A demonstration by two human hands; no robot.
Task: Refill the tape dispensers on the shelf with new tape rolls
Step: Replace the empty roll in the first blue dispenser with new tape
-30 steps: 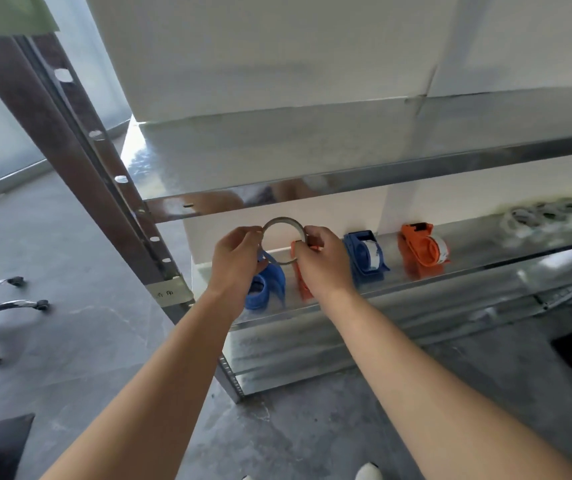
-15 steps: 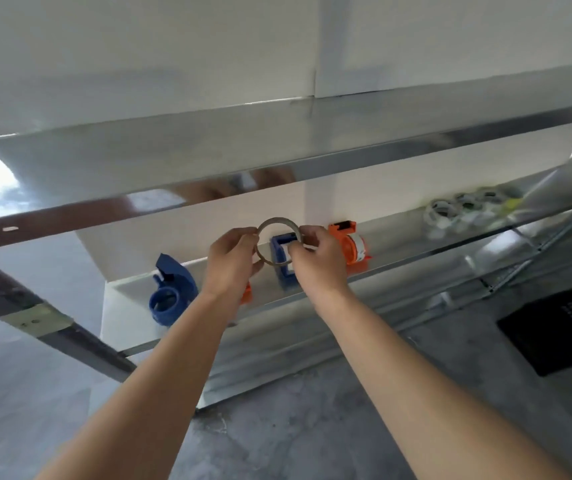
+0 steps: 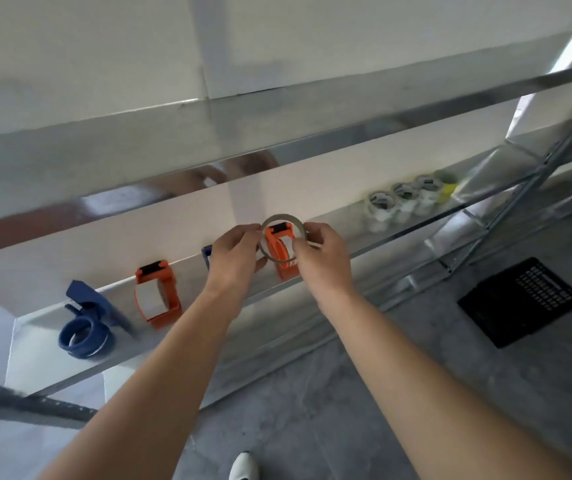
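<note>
Tape ring, pinched at its two sides by the left hand and the right hand, hangs in the air directly in front of the orange dispenser, whose body shows through its open middle. The grip looks like the weak point. Each hand holds only the narrow rim between curled fingertips and thumb, so a small twist or a loosened pinch could let the ring drop past the edge of the shelf to the floor below the orange dispenser. Squeezing harder to prevent that could bend such a thin band out of round. The ring is also close enough to the orange dispenser that a careless push forward might tip or slide it along the smooth metal. A further risk is one of judgement: the ring seems to carry almost no tape, so loading it would refill nothing. The likely fresh stock, a cluster of pale tape rolls, sits well to the right of the orange dispenser on the same shelf, out of easy reach from here. To its left, a blue dispenser is mostly hidden behind the left hand; farther left stand a second orange one and another blue one. The ring itself is a thin, grey-brown hoop, wide open in the centre, held nearly upright and facing the camera, with a dull, papery surface and no visible loose tail.
</note>
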